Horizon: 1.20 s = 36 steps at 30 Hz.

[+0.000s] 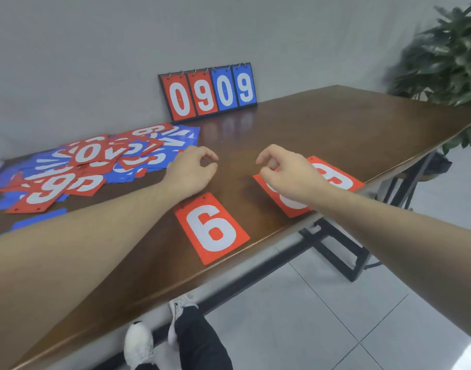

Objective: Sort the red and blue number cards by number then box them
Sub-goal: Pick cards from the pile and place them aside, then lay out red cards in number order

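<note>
A messy pile of red and blue number cards (79, 164) lies on the left of the brown table (322, 134). A single red 6 card (211, 228) lies flat near the front edge. To its right lies a red 8 card (335, 177), partly hidden by my right hand (287, 172), which hovers above it with curled fingers and holds nothing. My left hand (193, 170) hovers just right of the pile, fingers loosely curled, also holding nothing.
A flip scoreboard (209, 93) reading 0909 leans against the grey wall at the back. A leafy plant (448, 57) stands at the far right. The table's front edge runs diagonally; below it are black frame legs (335, 252), grey floor tiles and my shoes.
</note>
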Each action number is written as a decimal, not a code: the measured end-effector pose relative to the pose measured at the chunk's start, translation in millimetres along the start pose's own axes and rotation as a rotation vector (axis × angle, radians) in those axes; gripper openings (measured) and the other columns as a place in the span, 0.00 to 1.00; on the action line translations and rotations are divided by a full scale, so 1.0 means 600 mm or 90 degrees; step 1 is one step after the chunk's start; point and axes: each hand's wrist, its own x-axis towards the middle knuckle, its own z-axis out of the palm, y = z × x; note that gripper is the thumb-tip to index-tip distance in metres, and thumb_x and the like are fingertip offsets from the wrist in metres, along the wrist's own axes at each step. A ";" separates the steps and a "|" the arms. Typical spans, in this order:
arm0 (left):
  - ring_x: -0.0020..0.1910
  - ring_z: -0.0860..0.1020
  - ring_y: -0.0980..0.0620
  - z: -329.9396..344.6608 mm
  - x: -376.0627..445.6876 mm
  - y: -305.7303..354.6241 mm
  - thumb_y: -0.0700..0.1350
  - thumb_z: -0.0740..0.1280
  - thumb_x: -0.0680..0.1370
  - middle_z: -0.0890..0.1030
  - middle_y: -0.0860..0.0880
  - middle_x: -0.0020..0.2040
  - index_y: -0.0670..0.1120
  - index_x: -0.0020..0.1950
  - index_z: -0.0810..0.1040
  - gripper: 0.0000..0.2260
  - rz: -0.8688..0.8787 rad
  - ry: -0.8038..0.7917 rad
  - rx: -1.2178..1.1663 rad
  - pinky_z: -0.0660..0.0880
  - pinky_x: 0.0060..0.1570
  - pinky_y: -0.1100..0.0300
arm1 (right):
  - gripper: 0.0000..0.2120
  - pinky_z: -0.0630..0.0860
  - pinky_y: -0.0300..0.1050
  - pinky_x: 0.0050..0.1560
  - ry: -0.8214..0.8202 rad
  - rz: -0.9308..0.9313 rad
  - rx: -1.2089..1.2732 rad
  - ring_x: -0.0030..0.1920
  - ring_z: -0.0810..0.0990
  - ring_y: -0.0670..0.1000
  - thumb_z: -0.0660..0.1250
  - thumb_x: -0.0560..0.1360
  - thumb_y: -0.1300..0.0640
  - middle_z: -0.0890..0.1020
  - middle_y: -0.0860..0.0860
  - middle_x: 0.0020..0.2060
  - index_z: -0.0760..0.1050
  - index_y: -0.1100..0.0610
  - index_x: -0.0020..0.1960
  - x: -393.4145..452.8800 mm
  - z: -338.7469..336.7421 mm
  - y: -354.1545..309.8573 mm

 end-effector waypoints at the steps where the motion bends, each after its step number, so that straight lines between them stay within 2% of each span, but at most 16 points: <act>1: 0.62 0.75 0.49 -0.015 -0.006 -0.018 0.49 0.66 0.80 0.77 0.51 0.62 0.58 0.54 0.79 0.05 -0.010 0.004 0.007 0.73 0.64 0.44 | 0.08 0.72 0.45 0.43 -0.007 -0.011 0.000 0.43 0.78 0.46 0.62 0.77 0.55 0.80 0.44 0.40 0.74 0.45 0.54 0.007 0.013 -0.011; 10: 0.63 0.75 0.48 -0.130 -0.037 -0.179 0.46 0.66 0.80 0.76 0.49 0.67 0.57 0.54 0.78 0.06 -0.088 0.058 0.056 0.73 0.61 0.51 | 0.08 0.74 0.44 0.50 -0.088 -0.073 -0.006 0.46 0.79 0.47 0.64 0.78 0.54 0.80 0.43 0.44 0.75 0.47 0.56 0.073 0.131 -0.115; 15: 0.63 0.75 0.49 -0.179 -0.032 -0.261 0.46 0.66 0.80 0.77 0.49 0.66 0.54 0.59 0.78 0.08 -0.131 0.083 0.056 0.73 0.59 0.54 | 0.08 0.77 0.46 0.52 -0.111 -0.094 -0.013 0.46 0.79 0.45 0.64 0.77 0.54 0.80 0.42 0.45 0.76 0.47 0.55 0.128 0.193 -0.164; 18: 0.65 0.74 0.48 -0.206 -0.023 -0.303 0.47 0.66 0.80 0.75 0.48 0.69 0.52 0.65 0.76 0.14 -0.151 0.081 0.067 0.71 0.60 0.55 | 0.08 0.77 0.46 0.52 -0.121 -0.110 -0.031 0.47 0.79 0.46 0.65 0.78 0.54 0.79 0.42 0.44 0.75 0.47 0.55 0.168 0.227 -0.185; 20: 0.65 0.74 0.47 -0.219 -0.016 -0.326 0.48 0.66 0.80 0.75 0.49 0.70 0.53 0.69 0.73 0.17 -0.159 0.082 0.070 0.71 0.62 0.54 | 0.08 0.75 0.43 0.51 -0.130 -0.125 -0.048 0.50 0.78 0.47 0.65 0.78 0.54 0.78 0.42 0.47 0.75 0.47 0.57 0.192 0.247 -0.197; 23: 0.58 0.78 0.47 -0.230 0.004 -0.357 0.51 0.65 0.80 0.76 0.50 0.68 0.56 0.72 0.70 0.20 -0.217 0.081 0.018 0.75 0.57 0.53 | 0.09 0.74 0.41 0.55 -0.126 -0.154 -0.073 0.57 0.77 0.48 0.65 0.80 0.53 0.79 0.46 0.56 0.76 0.50 0.59 0.230 0.280 -0.211; 24: 0.58 0.78 0.48 -0.231 0.012 -0.367 0.52 0.66 0.80 0.75 0.50 0.68 0.56 0.73 0.68 0.21 -0.226 0.077 0.015 0.74 0.56 0.55 | 0.09 0.74 0.41 0.56 -0.123 -0.159 -0.074 0.59 0.77 0.47 0.65 0.80 0.53 0.79 0.47 0.59 0.77 0.51 0.60 0.243 0.292 -0.216; 29: 0.72 0.69 0.48 -0.242 0.046 -0.406 0.63 0.66 0.78 0.67 0.53 0.77 0.56 0.77 0.65 0.29 -0.198 0.026 0.077 0.67 0.68 0.53 | 0.13 0.75 0.45 0.61 -0.118 -0.191 -0.094 0.63 0.76 0.49 0.66 0.79 0.50 0.78 0.48 0.63 0.76 0.51 0.63 0.310 0.352 -0.242; 32: 0.72 0.69 0.48 -0.252 0.067 -0.430 0.63 0.62 0.80 0.67 0.53 0.76 0.54 0.76 0.66 0.27 -0.167 0.023 0.151 0.66 0.66 0.53 | 0.17 0.74 0.46 0.60 -0.109 -0.200 -0.109 0.63 0.76 0.51 0.65 0.80 0.48 0.76 0.49 0.67 0.74 0.50 0.68 0.344 0.381 -0.265; 34: 0.71 0.70 0.47 -0.257 0.076 -0.448 0.64 0.61 0.80 0.67 0.53 0.76 0.56 0.76 0.64 0.27 -0.179 0.003 0.144 0.67 0.66 0.53 | 0.21 0.71 0.48 0.66 -0.107 -0.223 -0.127 0.69 0.73 0.52 0.63 0.81 0.46 0.74 0.49 0.71 0.72 0.50 0.72 0.363 0.398 -0.279; 36: 0.70 0.72 0.45 -0.256 0.081 -0.465 0.66 0.59 0.80 0.69 0.53 0.76 0.59 0.77 0.61 0.28 -0.198 -0.031 0.149 0.69 0.67 0.52 | 0.23 0.67 0.51 0.72 -0.157 -0.249 -0.184 0.75 0.67 0.53 0.59 0.83 0.44 0.70 0.49 0.76 0.68 0.49 0.76 0.380 0.415 -0.289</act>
